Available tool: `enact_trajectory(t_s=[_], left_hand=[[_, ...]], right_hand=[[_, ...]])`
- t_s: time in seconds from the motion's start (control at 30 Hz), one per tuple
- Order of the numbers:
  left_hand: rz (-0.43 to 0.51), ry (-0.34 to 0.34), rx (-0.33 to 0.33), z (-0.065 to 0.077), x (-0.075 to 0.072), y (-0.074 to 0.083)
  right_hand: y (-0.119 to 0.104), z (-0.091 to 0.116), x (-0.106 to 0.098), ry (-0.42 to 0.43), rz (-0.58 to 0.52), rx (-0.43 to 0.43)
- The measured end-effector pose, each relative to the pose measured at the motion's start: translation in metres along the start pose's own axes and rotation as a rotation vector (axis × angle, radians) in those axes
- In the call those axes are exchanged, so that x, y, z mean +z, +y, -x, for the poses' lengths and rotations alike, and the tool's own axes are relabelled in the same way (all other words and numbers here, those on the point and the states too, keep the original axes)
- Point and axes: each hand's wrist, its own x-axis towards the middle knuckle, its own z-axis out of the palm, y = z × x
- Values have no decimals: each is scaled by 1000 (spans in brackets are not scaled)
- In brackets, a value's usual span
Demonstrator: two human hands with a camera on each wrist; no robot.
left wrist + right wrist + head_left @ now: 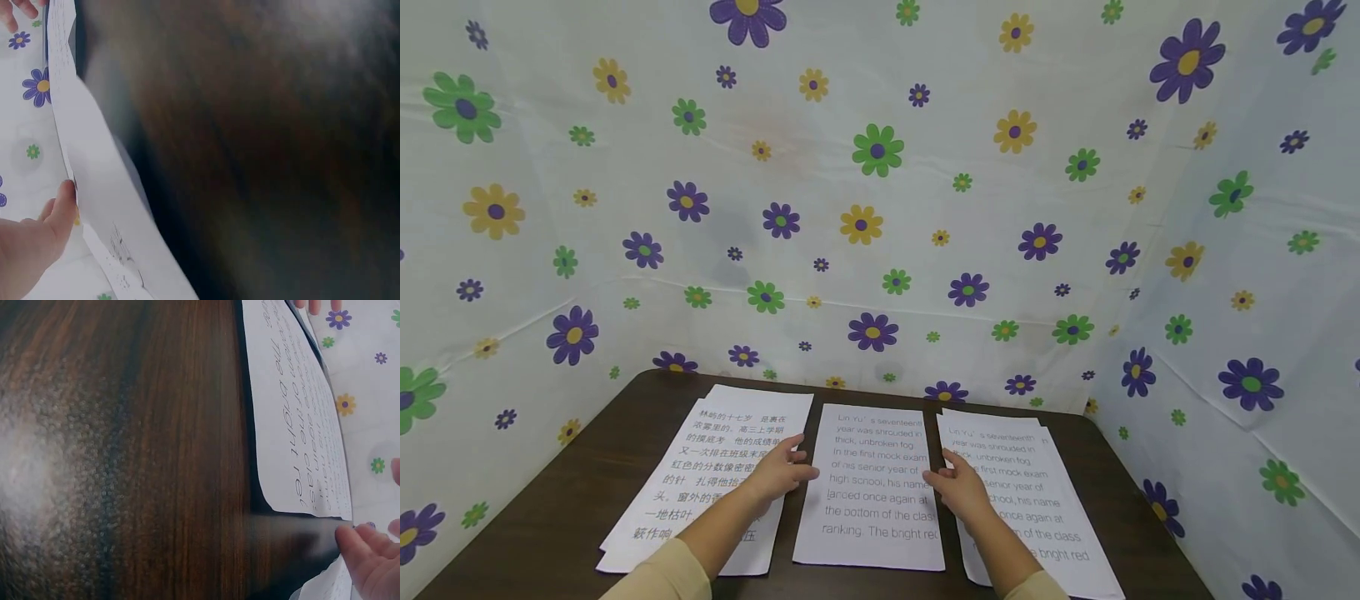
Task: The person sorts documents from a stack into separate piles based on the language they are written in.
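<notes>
A white sheet of paper printed in English (868, 487) lies in the middle of the dark table. My left hand (777, 473) is at its left side, over the right edge of a stack of sheets with Chinese print (670, 492). On the other side my right hand (958, 492) hovers by the middle sheet's right edge and covers part of a second English-printed stack (1045, 525). Both hands have loosely spread fingers and grip nothing. In the right wrist view, the fingertips of the right hand (372, 553) are just past the middle sheet's corner.
The dark wood-grain table (587, 467) carries all the papers, with narrow strips of wood between them. A white curtain with purple, green and yellow flowers (880, 208) encloses the back and both sides. Sheets in both side stacks are slightly misaligned.
</notes>
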Motion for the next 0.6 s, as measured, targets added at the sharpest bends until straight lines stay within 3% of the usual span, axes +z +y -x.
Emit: enact_trajectory(t_s=[0.23,0.6], left_hand=[[74,-37,-72,-1,5,-2],[219,-62,-112,1,4,-4]], right_hand=[[1,2,2,-5,32,22],[1,0,7,-25,-12,110]])
